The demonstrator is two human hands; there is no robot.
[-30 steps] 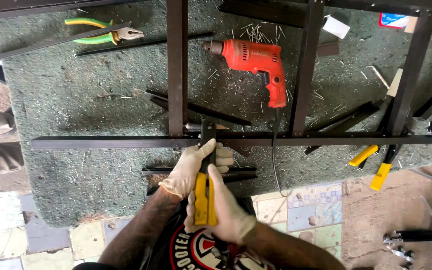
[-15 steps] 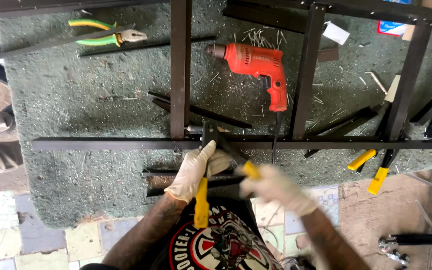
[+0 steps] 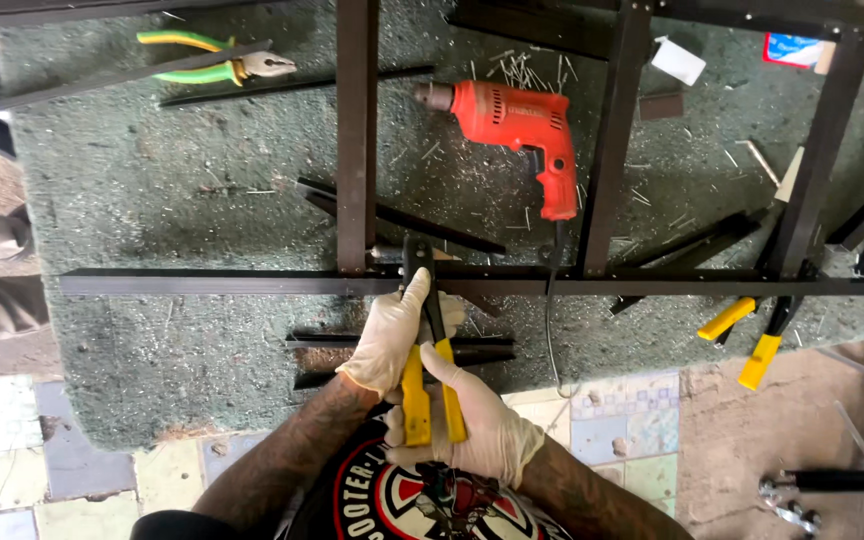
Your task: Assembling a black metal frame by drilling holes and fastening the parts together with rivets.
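Now both hands' fingers (image 3: 392, 330) wrap the yellow-handled riveter (image 3: 424, 385).

Both hands meet on a rivet gun (image 3: 426, 350) at the near edge of the surface (image 3: 152, 200): left grip (image 3: 392, 335) higher up, right grip (image 3: 482, 430) nearer the body. The tool's nose touches the frame's crossbar (image 3: 202, 283) just beyond. Farther beyond and right lies a power drill (image 3: 517, 125); pliers (image 3: 217, 58) lie far beyond, left. Clamps (image 3: 752, 340) sit well right.

Bare felt lies open left of the upright bar (image 3: 356, 135); the red drill (image 3: 517, 125) blocks its right.
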